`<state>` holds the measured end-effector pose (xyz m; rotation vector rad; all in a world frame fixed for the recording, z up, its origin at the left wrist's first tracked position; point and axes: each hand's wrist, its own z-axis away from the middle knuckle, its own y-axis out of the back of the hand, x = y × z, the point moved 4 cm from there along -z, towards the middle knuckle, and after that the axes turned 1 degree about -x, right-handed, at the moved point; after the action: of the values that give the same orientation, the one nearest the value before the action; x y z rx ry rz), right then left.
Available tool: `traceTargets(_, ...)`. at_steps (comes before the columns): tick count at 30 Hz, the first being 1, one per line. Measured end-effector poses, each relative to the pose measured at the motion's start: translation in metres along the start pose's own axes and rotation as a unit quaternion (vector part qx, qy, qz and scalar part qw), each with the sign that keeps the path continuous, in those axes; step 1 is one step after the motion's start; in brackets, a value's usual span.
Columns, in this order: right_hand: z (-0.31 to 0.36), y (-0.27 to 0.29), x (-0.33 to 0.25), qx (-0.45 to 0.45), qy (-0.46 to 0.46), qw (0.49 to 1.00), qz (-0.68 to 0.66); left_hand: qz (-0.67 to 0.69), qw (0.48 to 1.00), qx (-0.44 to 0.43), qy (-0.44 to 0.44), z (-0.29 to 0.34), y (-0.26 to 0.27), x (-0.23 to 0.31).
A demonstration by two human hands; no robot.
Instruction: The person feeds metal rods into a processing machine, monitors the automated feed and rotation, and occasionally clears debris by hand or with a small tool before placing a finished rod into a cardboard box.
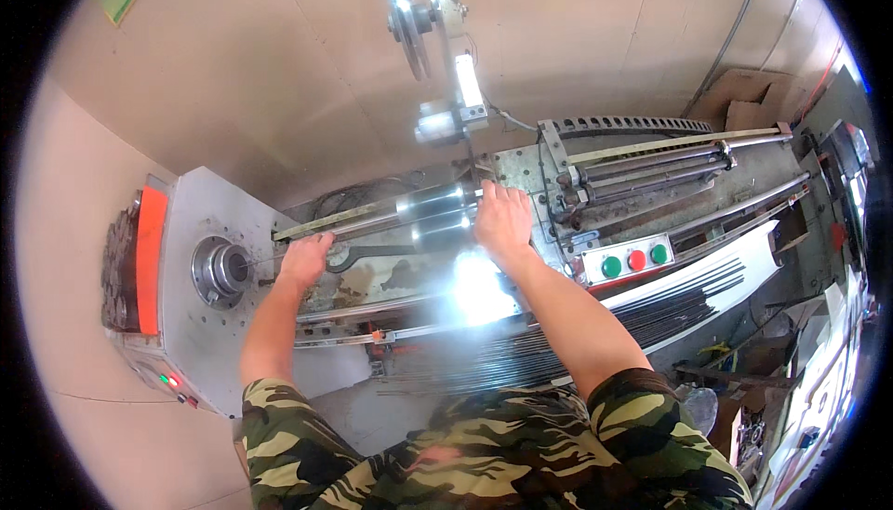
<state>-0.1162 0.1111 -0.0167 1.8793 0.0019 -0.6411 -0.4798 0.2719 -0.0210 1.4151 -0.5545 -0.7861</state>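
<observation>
My left hand (307,261) is closed, its fingers round a thin rod (264,261) that runs to the round metal chuck (223,271) on the grey housing. Just right of that hand, a dark hook spanner (377,252) lies on the machine bed, its curved end toward my fingers. Two shiny metal cylinders (435,217) sit side by side across the rails. Against their right end, my right hand (503,221) is closed with its knuckles up. Whatever its fingers grip is hidden beneath them.
A control box (625,261) with green and red buttons stands right of my right forearm. Many thin dark rods (651,310) lie along the near side. A post with a grooved wheel (406,24) and a bright lamp (469,80) rises behind. An orange panel (152,261) edges the housing.
</observation>
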Motion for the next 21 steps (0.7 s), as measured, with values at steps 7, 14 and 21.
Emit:
traceTargets(7, 0.0, -0.001, 0.011, 0.012, 0.001, 1.0, -0.021, 0.0, 1.0, -0.031, -0.005, -0.019, -0.002, 0.024)
traceTargets(14, 0.0, 0.013, 0.016, 0.003, -0.007, 1.0, -0.026, 0.016, 0.998, -0.058, 0.01, -0.041, 0.02, 0.07)
traceTargets(21, -0.002, 0.02, 0.023, 0.0, -0.01, 0.999, -0.038, 0.023, 0.999, -0.048, -0.007, -0.06, 0.024, 0.101)
